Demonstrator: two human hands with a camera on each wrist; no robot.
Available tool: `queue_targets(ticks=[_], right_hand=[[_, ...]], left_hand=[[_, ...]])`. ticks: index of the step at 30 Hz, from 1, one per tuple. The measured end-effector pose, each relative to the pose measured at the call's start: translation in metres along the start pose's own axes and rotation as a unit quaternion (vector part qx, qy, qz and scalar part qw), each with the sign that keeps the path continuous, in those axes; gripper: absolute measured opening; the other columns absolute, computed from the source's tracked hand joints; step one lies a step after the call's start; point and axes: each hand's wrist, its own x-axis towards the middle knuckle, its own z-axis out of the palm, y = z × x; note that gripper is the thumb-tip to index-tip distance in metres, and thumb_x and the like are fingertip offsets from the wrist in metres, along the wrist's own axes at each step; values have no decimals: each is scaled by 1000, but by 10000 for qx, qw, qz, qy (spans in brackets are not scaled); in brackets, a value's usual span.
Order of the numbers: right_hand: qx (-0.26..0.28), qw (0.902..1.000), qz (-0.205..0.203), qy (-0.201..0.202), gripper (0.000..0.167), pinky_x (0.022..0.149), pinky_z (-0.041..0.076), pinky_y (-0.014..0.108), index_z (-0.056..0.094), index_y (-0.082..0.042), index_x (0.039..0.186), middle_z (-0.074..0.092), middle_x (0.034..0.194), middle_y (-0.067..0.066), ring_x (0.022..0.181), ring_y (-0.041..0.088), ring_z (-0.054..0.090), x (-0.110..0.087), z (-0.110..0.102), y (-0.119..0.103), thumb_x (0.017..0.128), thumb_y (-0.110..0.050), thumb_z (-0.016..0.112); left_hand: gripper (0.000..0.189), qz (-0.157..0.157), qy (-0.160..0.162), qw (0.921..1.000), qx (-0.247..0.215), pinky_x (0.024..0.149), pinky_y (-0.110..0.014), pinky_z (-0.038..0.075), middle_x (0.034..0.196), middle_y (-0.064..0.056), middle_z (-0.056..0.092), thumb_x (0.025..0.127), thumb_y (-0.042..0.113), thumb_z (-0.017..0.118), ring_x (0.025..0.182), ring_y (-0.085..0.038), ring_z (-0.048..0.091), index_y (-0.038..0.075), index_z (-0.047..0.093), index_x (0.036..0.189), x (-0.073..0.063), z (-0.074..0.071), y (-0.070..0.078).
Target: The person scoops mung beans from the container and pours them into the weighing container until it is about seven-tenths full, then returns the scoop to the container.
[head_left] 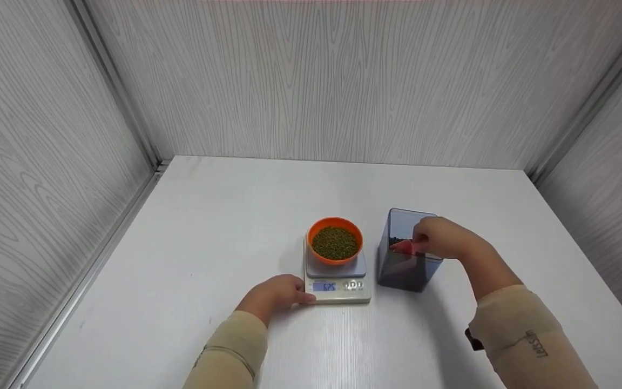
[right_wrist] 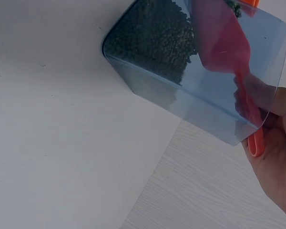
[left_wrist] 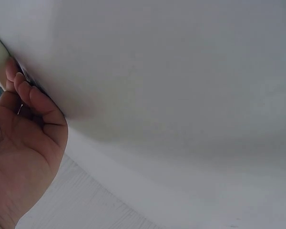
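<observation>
A white kitchen scale point(head_left: 338, 294) sits on the table, its lit display showing digits that look like 625. On its platform stands an orange bowl point(head_left: 311, 237) holding small green beans point(head_left: 335, 243). My left hand point(head_left: 278, 293) grips the scale's front left corner, thumb on the edge, curled fingers along the side in the left wrist view. To the right of the scale stands a clear bluish container point(right_wrist: 205, 107) with more green beans point(right_wrist: 155, 40) at its bottom. My right hand point(head_left: 443, 237) reaches into its mouth and holds a red scoop point(right_wrist: 226, 50) by the handle.
The white table point(head_left: 224, 216) extends around the scale and container. Grey wood-grain panels rise behind point(head_left: 311, 81) and on both sides. A few tiny dark specks lie on the tabletop in the right wrist view.
</observation>
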Motion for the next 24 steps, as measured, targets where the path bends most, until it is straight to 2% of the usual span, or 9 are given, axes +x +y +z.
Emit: queue_targets(ticks=[3,11,24], right_hand=[[-12,9997,-168,171,4,65,45,32,66,-5,84,57,75,2,73,18,49,-4,-2,2,82,-4,63],[197,9982,-294,491,6,67,45,32,66,-7,86,55,79,2,74,18,49,-12,-3,12,81,-4,66],[716,9957,14,592,10,71,44,34,65,-8,92,53,87,2,83,20,49,-22,-4,27,82,-9,66]], left_hand=[[30,47,43,10000,63,67,-34,34,71,-1,47,80,41,66,73,-19,46,14,55,74,1,1,0],[31,219,133,9994,241,64,-31,33,67,0,45,80,40,66,68,-17,44,15,53,69,4,3,-3],[29,142,48,9998,143,67,-34,34,72,-1,49,80,41,66,73,-19,46,14,57,75,5,2,-2]])
